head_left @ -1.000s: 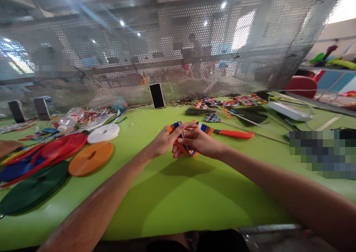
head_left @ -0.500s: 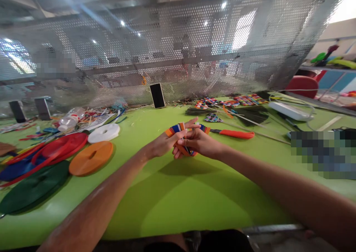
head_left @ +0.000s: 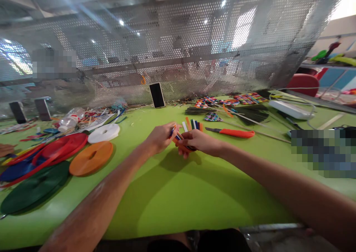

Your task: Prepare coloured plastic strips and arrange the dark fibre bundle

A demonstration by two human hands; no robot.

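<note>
Between my hands is a bundle of short ribbon strips (head_left: 194, 125) in orange, white, green, blue and black. My left hand (head_left: 164, 137) is closed on the strips' left ends, with colours showing between its fingers. My right hand (head_left: 198, 142) grips the bundle from the right side, and the strips' other ends fan upward above its fingers. Both hands are just above the green table, touching or nearly touching each other. Just right of my right hand lies a utility knife (head_left: 236, 133) with an orange-red handle, its blade pointing toward the strips.
Ribbon rolls lie at left: white (head_left: 103, 133), orange (head_left: 91, 158), green (head_left: 36, 187), red (head_left: 61, 148). Behind them is a plastic bottle (head_left: 71, 120). A phone (head_left: 157, 95) leans on the perforated metal screen (head_left: 178, 59). Woven coloured pieces (head_left: 247, 99) and a white power strip (head_left: 290, 111) are back right.
The strips were bent in a curve around the fingers; now their right ends stand up in a fan. My left fingers have drawn in from being stretched out.
</note>
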